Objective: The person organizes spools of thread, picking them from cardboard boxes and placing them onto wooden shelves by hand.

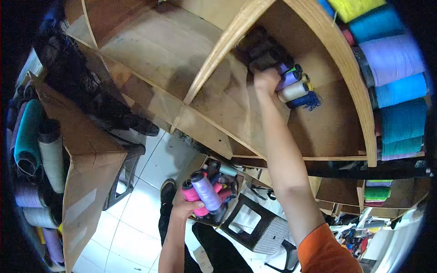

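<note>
My left hand (183, 205) is closed around thread spools, a lavender spool (206, 191) and pink spools (189, 191), above an open box (196, 164) of more spools. Up in a wooden shelf compartment, my right hand (266, 83) has its fingers closed on a dark thread spool (266, 61); its fingertips are partly hidden. Beside that hand lie a purple spool (287, 81), a cream spool (293, 92) and a navy spool (304, 101) with loose thread ends. Further dark spools sit deeper in the shadowed compartment.
A wooden divider (227, 48) separates the shelf compartments. Large blue, teal and lavender spools (393, 59) line the right side. At left a cardboard box (93, 182) stands by more spools (51, 154). A dark plastic stool (255, 225) stands on the white tiled floor (132, 209).
</note>
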The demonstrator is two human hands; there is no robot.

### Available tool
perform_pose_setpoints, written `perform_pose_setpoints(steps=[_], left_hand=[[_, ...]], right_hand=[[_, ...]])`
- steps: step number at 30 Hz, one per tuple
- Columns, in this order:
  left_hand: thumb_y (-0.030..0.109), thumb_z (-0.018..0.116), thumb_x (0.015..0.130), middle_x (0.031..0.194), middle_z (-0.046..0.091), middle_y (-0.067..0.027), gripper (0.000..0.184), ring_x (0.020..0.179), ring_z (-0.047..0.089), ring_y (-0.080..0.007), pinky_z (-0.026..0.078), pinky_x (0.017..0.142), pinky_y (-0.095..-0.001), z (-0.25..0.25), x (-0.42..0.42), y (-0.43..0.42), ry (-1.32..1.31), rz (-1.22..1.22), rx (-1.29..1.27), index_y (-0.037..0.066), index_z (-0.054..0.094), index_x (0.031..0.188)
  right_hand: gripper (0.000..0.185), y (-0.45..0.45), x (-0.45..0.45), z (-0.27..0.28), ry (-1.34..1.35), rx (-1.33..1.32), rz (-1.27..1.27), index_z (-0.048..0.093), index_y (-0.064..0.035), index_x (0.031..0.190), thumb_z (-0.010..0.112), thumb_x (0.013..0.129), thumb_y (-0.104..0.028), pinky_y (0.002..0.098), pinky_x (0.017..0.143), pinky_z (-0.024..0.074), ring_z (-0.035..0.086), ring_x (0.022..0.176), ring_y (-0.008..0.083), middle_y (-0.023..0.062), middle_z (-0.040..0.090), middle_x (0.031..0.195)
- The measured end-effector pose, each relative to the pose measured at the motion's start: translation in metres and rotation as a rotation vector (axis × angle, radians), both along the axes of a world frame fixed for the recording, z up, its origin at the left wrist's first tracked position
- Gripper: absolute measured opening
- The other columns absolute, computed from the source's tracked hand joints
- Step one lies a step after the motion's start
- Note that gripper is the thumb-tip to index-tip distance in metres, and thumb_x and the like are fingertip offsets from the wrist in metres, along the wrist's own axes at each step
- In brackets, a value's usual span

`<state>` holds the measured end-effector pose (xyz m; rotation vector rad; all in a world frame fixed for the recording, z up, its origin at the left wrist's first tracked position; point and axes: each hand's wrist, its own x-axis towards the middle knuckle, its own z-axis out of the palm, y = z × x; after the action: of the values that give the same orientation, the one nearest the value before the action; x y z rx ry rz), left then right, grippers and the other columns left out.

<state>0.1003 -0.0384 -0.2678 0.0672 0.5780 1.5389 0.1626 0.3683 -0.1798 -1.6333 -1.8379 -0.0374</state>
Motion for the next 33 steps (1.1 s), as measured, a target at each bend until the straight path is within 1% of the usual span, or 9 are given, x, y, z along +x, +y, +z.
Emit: perform_pose_setpoints(steps=[9, 12, 16, 20, 24, 28, 29, 31, 33], left_hand=[[0.009, 0.084, 0.053, 0.112, 0.061, -0.0091, 0.074, 0.104, 0.06, -0.0231, 0.044, 0.095, -0.04, -0.015, -0.023, -0.013, -0.013, -0.052, 0.008, 0.003, 0.052, 0.12], [0.008, 0.084, 0.053, 0.108, 0.062, -0.0101, 0.071, 0.101, 0.061, -0.024, 0.045, 0.094, -0.0401, -0.014, -0.028, -0.01, 0.019, 0.005, -0.019, 0.002, 0.053, 0.117], [0.007, 0.082, 0.056, 0.104, 0.063, -0.0087, 0.066, 0.097, 0.062, -0.0213, 0.047, 0.091, -0.0387, 0.014, -0.038, 0.011, 0.122, 0.016, -0.02, 0.003, 0.055, 0.116], [0.01, 0.084, 0.059, 0.1, 0.064, -0.0059, 0.061, 0.093, 0.06, -0.0157, 0.048, 0.086, -0.0321, 0.042, -0.047, 0.033, 0.494, 0.007, -0.178, 0.002, 0.056, 0.113], [0.011, 0.083, 0.062, 0.098, 0.066, -0.0069, 0.057, 0.091, 0.061, -0.0143, 0.048, 0.084, -0.0308, 0.088, -0.055, 0.062, 0.907, 0.008, -0.081, 0.002, 0.057, 0.113], [0.009, 0.082, 0.063, 0.097, 0.067, -0.0111, 0.054, 0.091, 0.063, -0.0158, 0.049, 0.083, -0.0313, 0.104, -0.05, 0.077, 1.011, 0.032, -0.048, 0.002, 0.058, 0.111], [0.01, 0.082, 0.064, 0.099, 0.067, -0.011, 0.055, 0.092, 0.063, -0.0162, 0.049, 0.083, -0.0313, 0.105, -0.049, 0.078, 1.009, 0.067, -0.064, 0.002, 0.058, 0.112], [0.01, 0.082, 0.065, 0.105, 0.067, -0.0106, 0.057, 0.097, 0.063, -0.0163, 0.048, 0.085, -0.0309, 0.102, -0.043, 0.081, 0.988, 0.191, -0.064, 0.002, 0.056, 0.115], [0.009, 0.081, 0.065, 0.106, 0.066, -0.0102, 0.057, 0.098, 0.062, -0.016, 0.048, 0.086, -0.0308, 0.097, -0.041, 0.078, 0.991, 0.163, -0.073, 0.003, 0.055, 0.116]], right_hand=[[0.034, 0.048, 0.021, -0.02, -0.069, -0.367, -0.056, 0.063, 0.0021, 0.087, 0.071, 0.074, -0.028, 0.0427, 0.084, 0.0468, 0.061, 0.092, 0.0367, 0.0217, 0.063, 0.096], [0.025, 0.045, 0.022, -0.047, -0.348, 0.16, -0.017, 0.064, -0.0001, 0.082, 0.065, 0.077, -0.024, 0.0402, 0.074, 0.049, 0.063, 0.081, 0.0343, 0.0192, 0.065, 0.085], [0.029, 0.054, 0.019, -0.059, 0.058, -0.201, -0.011, 0.063, -0.0005, 0.081, 0.064, 0.081, -0.029, 0.0357, 0.059, 0.0486, 0.062, 0.064, 0.0265, 0.0128, 0.065, 0.076], [0.047, -0.093, -0.005, 0.077, 0.266, -0.92, 0.45, 0.062, 0.0004, 0.091, 0.07, 0.078, -0.044, 0.0319, 0.054, 0.0464, 0.059, 0.058, 0.0154, 0.0055, 0.065, 0.081], [0.053, -0.198, 0.006, 0.122, 0.058, -1.149, 0.877, 0.056, 0.0003, 0.121, 0.077, 0.075, -0.016, 0.0238, 0.071, 0.0491, 0.061, 0.08, 0.0106, 0.0073, 0.066, 0.097], [0.043, -0.193, 0.026, 0.133, 0.19, -1.021, 0.782, 0.061, 0.0013, 0.114, 0.076, 0.076, -0.011, 0.0267, 0.076, 0.0504, 0.061, 0.087, 0.0113, 0.0068, 0.067, 0.096], [0.04, -0.178, 0.031, 0.13, 0.134, -0.684, 0.866, 0.062, 0.0009, 0.112, 0.074, 0.077, -0.013, 0.0242, 0.071, 0.0501, 0.061, 0.08, 0.0107, 0.0063, 0.068, 0.092], [0.046, -0.139, 0.03, 0.149, 0.053, -0.615, 0.564, 0.063, 0.0016, 0.113, 0.07, 0.08, -0.03, 0.0319, 0.087, 0.046, 0.061, 0.097, 0.0192, 0.0144, 0.066, 0.107], [0.052, -0.077, 0.026, 0.139, 0.121, -0.355, 0.518, 0.06, 0.004, 0.115, 0.07, 0.079, -0.033, 0.0316, 0.081, 0.0477, 0.062, 0.09, 0.0203, 0.0156, 0.066, 0.101]])
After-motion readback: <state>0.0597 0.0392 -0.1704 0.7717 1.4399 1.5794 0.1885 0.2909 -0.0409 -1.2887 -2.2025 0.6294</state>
